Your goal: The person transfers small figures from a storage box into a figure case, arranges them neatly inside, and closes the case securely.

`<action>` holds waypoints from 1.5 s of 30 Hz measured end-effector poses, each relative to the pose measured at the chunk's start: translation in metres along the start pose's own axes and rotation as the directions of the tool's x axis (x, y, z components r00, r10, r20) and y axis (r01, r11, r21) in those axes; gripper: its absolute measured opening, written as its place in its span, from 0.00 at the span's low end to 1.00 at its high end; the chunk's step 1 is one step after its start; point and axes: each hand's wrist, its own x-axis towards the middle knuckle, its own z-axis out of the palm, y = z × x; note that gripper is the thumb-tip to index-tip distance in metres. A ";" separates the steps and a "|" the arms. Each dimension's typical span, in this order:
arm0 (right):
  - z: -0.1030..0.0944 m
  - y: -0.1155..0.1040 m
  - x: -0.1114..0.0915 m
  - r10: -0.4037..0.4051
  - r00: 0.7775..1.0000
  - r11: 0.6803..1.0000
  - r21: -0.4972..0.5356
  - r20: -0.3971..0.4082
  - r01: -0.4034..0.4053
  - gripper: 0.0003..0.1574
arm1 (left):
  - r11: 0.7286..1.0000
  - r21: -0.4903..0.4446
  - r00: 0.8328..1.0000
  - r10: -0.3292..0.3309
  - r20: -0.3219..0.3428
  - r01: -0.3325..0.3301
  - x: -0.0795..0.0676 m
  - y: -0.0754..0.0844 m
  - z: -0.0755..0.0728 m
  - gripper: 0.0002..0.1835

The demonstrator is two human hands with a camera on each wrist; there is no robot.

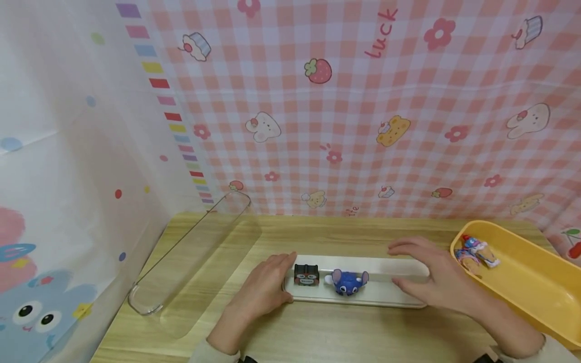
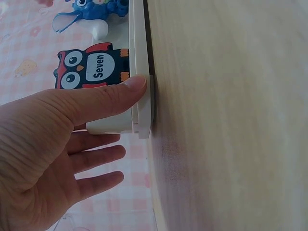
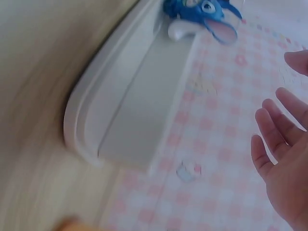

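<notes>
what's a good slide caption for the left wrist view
Left hand gripping the end of a white base, where an owl figure marked "Seven" stands beside a blue figure.

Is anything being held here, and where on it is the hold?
The left hand has its grip on the left end of the white base; the right hand holds nothing.

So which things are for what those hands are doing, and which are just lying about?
Probably part of the job:
- long white base, gripped by the left hand
- black-and-red owl figure
- blue big-eared figure

Apparently lying about:
- long clear plastic container
- yellow oblong tray
- small multicoloured toys inside it
</notes>
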 end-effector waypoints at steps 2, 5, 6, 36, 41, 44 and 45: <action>-0.009 0.004 -0.004 0.008 1.000 1.000 -0.019 -0.023 -0.009 0.37 | 1.000 0.001 1.000 0.000 0.000 0.000 0.000 0.000 0.000 0.53; -0.024 0.010 -0.009 0.035 0.998 0.998 -0.058 -0.043 -0.037 0.39 | 1.000 0.006 1.000 0.000 0.001 0.000 0.000 0.000 -0.001 0.52; -0.029 0.013 -0.011 0.040 0.998 0.997 -0.065 -0.049 -0.043 0.40 | 1.000 0.007 1.000 0.000 0.001 0.000 0.000 0.000 -0.001 0.53; -0.099 0.111 -0.044 0.394 0.910 0.848 -0.433 0.130 -0.305 0.35 | 1.000 -0.001 1.000 0.005 -0.007 -0.005 0.000 0.000 0.000 0.53; -0.097 0.127 -0.047 0.403 0.894 0.847 -0.450 0.194 -0.284 0.35 | 1.000 0.001 1.000 0.004 -0.005 -0.004 -0.001 0.000 0.000 0.52; -0.097 0.135 -0.047 0.473 0.839 0.829 -0.457 0.269 -0.321 0.37 | 1.000 0.001 1.000 0.007 -0.006 -0.007 -0.001 0.000 -0.001 0.52; -0.097 0.138 -0.047 0.499 0.815 0.820 -0.463 0.294 -0.335 0.38 | 1.000 0.001 1.000 0.007 -0.006 -0.007 -0.001 0.000 -0.001 0.52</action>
